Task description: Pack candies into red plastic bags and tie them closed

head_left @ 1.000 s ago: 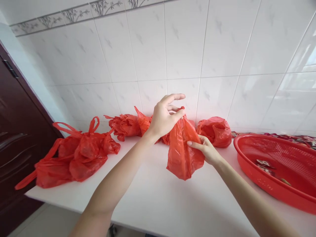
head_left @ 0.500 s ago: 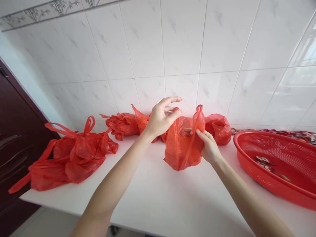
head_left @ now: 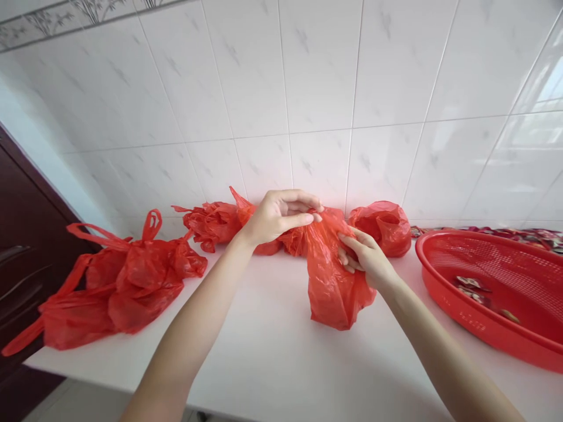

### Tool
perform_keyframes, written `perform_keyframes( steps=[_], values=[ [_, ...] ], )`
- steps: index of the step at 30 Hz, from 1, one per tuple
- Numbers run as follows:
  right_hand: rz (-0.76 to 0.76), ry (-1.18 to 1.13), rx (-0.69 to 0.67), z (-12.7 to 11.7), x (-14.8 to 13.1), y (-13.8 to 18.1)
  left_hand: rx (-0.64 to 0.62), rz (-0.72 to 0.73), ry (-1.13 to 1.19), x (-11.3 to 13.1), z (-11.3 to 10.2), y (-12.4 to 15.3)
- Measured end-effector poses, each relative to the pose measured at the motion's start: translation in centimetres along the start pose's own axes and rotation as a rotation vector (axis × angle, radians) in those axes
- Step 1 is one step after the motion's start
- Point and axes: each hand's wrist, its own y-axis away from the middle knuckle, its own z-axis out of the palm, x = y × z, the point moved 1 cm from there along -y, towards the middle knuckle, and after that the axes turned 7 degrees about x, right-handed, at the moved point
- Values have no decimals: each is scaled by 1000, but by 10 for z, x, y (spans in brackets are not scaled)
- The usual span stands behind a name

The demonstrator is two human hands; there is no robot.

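I see dark door (head_left: 30,228) far left, tiled wall (head_left: 321,70) behind white table (head_left: 264,346), red basket (head_left: 444,293) right, small items (head_left: 468,283) inside.

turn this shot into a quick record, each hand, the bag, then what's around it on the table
left hand: pinching the top of a red plastic bag
right hand: gripping the same bag's side
held bag: crumpled, hanging over the white table
table left: red bags with looped handles
table back: more red bags near the tiled wall
table right: red basket, a few small items inside
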Motion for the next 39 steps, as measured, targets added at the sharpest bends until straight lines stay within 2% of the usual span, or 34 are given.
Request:
perform_keyframes(
  steps=[5, 9, 13, 15, 18, 21, 23, 26, 28, 32, 34, 37, 39],
  values=[
    [46, 98, -198, 5, -5, 9, -137, 30, 5, 6, 23, -16],
    [80, 27, -343, 1, -5, 10, -220, 37, 1, -7, 43, -26],
    [144, 56, -334, 1, -2, 9, -266, 35, -20, -22, 57, -30],
    [164, 81, -295, 3, 0, 8, -228, 49, -94, -24, 55, -27],
    [147, 45, -275, 5, 2, 6, -80, 51, -246, -24, 37, -14],
    [127, 22, -258, 4, 3, 2, -22, -48, -275, -27, 17, 10],
    [147, 10, -254, 3, 4, 0, 1, -94, -253, -30, 11, 28],
    [204, -57, -245, 2, 9, -2, 184, -63, -218, -31, 19, 52],
    [224, -102, -261, 2, 12, -3, 248, -2, -219, -31, 34, 66],
    [230, -144, -268, -1, 15, -4, 143, 210, -373, -41, 66, 90],
    [230, -154, -239, -3, 15, -5, 97, 247, -428, -51, 74, 101],
    [241, -188, -201, -7, 16, -8, 118, 210, -407, -63, 74, 111],
    [246, -212, -197, -8, 16, -9, 205, 110, -332, -67, 67, 109]
  ],
)
